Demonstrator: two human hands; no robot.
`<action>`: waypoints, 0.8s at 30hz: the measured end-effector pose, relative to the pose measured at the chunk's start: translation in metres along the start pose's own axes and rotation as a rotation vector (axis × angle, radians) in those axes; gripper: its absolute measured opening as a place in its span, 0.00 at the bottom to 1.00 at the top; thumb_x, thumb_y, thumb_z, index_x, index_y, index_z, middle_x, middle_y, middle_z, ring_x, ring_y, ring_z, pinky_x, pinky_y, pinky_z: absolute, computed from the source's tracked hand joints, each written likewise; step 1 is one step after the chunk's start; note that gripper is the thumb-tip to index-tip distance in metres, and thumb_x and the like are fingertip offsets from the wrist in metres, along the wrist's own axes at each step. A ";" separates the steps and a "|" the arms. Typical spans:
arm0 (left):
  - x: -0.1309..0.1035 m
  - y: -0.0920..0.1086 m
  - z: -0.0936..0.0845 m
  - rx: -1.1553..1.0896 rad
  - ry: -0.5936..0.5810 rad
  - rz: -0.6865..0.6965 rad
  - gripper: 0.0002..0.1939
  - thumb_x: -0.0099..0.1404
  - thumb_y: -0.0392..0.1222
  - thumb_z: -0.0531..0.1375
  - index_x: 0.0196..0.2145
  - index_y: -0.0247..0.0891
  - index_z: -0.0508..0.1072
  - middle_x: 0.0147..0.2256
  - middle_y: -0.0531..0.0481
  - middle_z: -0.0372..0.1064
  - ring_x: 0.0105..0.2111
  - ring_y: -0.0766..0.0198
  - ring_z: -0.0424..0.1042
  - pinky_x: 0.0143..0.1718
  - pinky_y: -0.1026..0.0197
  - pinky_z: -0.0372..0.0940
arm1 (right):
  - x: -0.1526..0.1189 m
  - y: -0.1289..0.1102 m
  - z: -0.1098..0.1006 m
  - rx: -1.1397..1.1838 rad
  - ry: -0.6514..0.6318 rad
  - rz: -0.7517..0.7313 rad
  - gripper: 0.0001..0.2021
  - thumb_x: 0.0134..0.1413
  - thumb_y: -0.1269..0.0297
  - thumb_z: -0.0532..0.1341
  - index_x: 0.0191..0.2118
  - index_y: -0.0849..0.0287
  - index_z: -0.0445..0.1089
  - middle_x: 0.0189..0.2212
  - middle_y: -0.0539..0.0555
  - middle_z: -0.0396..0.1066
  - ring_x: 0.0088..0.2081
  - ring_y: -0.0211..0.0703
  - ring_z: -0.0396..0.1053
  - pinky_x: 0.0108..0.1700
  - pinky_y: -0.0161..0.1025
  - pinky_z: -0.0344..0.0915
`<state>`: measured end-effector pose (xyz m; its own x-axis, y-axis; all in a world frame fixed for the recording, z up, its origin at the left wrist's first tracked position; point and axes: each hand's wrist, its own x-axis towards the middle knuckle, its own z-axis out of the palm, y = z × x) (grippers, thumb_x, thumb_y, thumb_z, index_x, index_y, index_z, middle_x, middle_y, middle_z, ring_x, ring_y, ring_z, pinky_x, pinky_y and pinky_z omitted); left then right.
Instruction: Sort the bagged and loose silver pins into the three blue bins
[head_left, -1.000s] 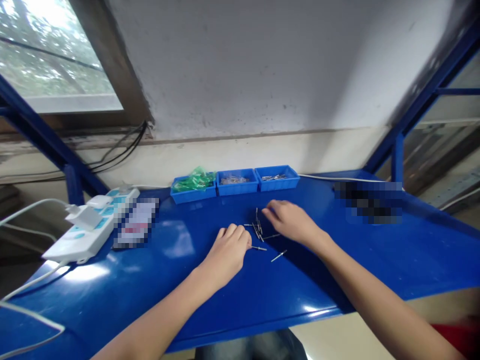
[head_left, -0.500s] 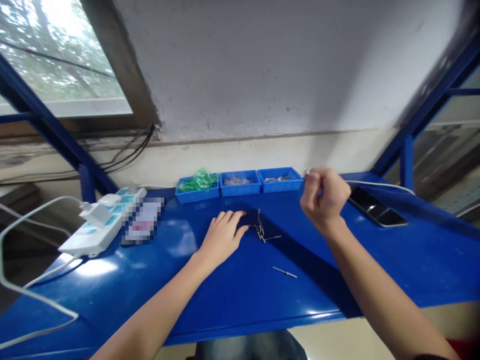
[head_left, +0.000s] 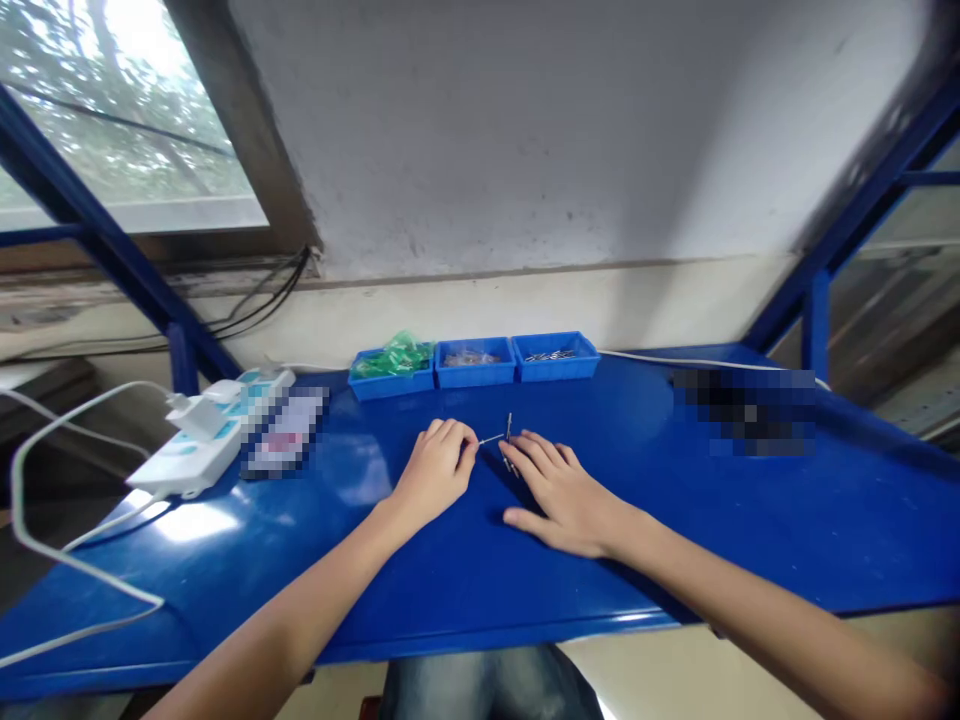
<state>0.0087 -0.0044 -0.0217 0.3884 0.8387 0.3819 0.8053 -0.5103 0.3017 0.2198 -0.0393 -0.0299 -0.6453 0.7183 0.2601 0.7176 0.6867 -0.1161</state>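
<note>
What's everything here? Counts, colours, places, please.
Table: one, blue, centre
Trays: three, blue, table's back
Plastic bag: one, green, left tray
Small parts: uncountable, brownish, middle tray
Metal pins: several, silver, centre, right tray
Power strip: one, white, left
Plugs: several, white, on strip
Pixelated objects: two, pale left, dark right
Cables: several, white or black, left, back
Window: one, brown frame, left
Wall: one, greyish, behind
Posts: several, blue, sides
Legs: two, greyish clothing, bottom
Left hand: one, bare, centre, pinching pin
Right hand: one, bare, centre, over pins

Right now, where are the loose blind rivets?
In the head view, the loose blind rivets lie centrally on the blue table, between the left hand and the right hand, which partly hides them.
</note>
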 end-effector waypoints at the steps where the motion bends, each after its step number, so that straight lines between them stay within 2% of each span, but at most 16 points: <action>1: 0.001 0.000 0.001 -0.023 0.012 0.021 0.05 0.67 0.36 0.50 0.34 0.39 0.64 0.35 0.49 0.67 0.38 0.58 0.63 0.40 0.55 0.58 | 0.011 0.005 0.005 -0.017 0.054 0.023 0.37 0.57 0.41 0.45 0.64 0.61 0.46 0.60 0.66 0.54 0.61 0.59 0.49 0.54 0.55 0.53; 4: 0.007 -0.006 0.003 -0.033 0.045 0.065 0.04 0.66 0.36 0.51 0.33 0.39 0.64 0.35 0.49 0.67 0.38 0.58 0.63 0.40 0.55 0.59 | 0.047 0.021 0.014 -0.094 0.268 0.078 0.32 0.59 0.44 0.48 0.58 0.66 0.56 0.52 0.67 0.63 0.53 0.57 0.59 0.49 0.50 0.56; 6: 0.009 -0.014 0.002 -0.015 0.040 0.078 0.04 0.66 0.36 0.51 0.33 0.39 0.64 0.34 0.49 0.67 0.38 0.58 0.63 0.39 0.55 0.59 | 0.063 0.027 0.016 -0.151 0.370 0.071 0.23 0.62 0.52 0.48 0.52 0.66 0.63 0.44 0.64 0.68 0.45 0.51 0.63 0.43 0.45 0.57; 9: 0.011 -0.026 -0.001 -0.020 0.024 0.092 0.05 0.67 0.36 0.50 0.33 0.39 0.64 0.35 0.49 0.66 0.38 0.59 0.63 0.40 0.56 0.59 | 0.068 0.032 0.016 -0.212 0.380 -0.070 0.14 0.63 0.63 0.48 0.40 0.61 0.69 0.32 0.57 0.69 0.35 0.44 0.62 0.37 0.40 0.54; 11: 0.013 -0.031 -0.002 -0.049 0.026 0.101 0.06 0.68 0.37 0.49 0.34 0.39 0.64 0.35 0.49 0.66 0.39 0.59 0.62 0.41 0.55 0.59 | 0.065 0.033 0.016 -0.210 0.364 -0.149 0.13 0.62 0.65 0.49 0.35 0.60 0.70 0.29 0.55 0.67 0.33 0.42 0.60 0.36 0.39 0.52; 16: 0.017 -0.032 0.001 -0.172 0.003 0.127 0.07 0.69 0.38 0.47 0.35 0.38 0.63 0.35 0.48 0.66 0.39 0.60 0.63 0.42 0.55 0.60 | 0.063 0.030 0.013 -0.134 0.350 -0.190 0.11 0.59 0.65 0.51 0.31 0.60 0.69 0.26 0.53 0.65 0.29 0.39 0.58 0.33 0.38 0.53; 18: 0.016 -0.032 0.002 -0.215 0.009 0.104 0.07 0.69 0.39 0.48 0.37 0.38 0.64 0.36 0.47 0.66 0.40 0.59 0.64 0.43 0.54 0.61 | 0.063 0.028 0.006 -0.119 0.391 -0.203 0.09 0.58 0.67 0.52 0.30 0.60 0.68 0.26 0.53 0.66 0.29 0.39 0.59 0.32 0.38 0.54; 20: 0.013 -0.031 0.000 -0.226 0.005 0.088 0.08 0.69 0.41 0.50 0.43 0.38 0.65 0.39 0.46 0.66 0.42 0.58 0.64 0.45 0.53 0.61 | 0.060 0.029 -0.010 -0.098 0.548 -0.219 0.06 0.56 0.69 0.53 0.32 0.59 0.66 0.26 0.52 0.67 0.29 0.39 0.62 0.32 0.38 0.56; 22: 0.009 -0.029 -0.002 -0.204 -0.049 0.115 0.14 0.68 0.43 0.52 0.50 0.40 0.63 0.44 0.45 0.66 0.46 0.56 0.63 0.47 0.51 0.60 | 0.053 0.035 -0.033 -0.090 0.835 -0.207 0.04 0.54 0.70 0.55 0.36 0.57 0.65 0.28 0.52 0.67 0.30 0.39 0.64 0.33 0.38 0.59; 24: 0.007 -0.026 -0.004 -0.155 -0.141 0.183 0.18 0.68 0.45 0.52 0.55 0.44 0.61 0.48 0.45 0.65 0.50 0.54 0.61 0.48 0.49 0.59 | 0.047 0.047 -0.057 -0.144 1.168 -0.102 0.06 0.55 0.69 0.53 0.38 0.54 0.63 0.28 0.51 0.67 0.31 0.41 0.66 0.34 0.40 0.61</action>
<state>-0.0115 0.0135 -0.0232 0.5881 0.7427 0.3203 0.6421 -0.6695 0.3734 0.2382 0.0202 0.0315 -0.1238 0.0714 0.9897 0.7476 0.6626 0.0457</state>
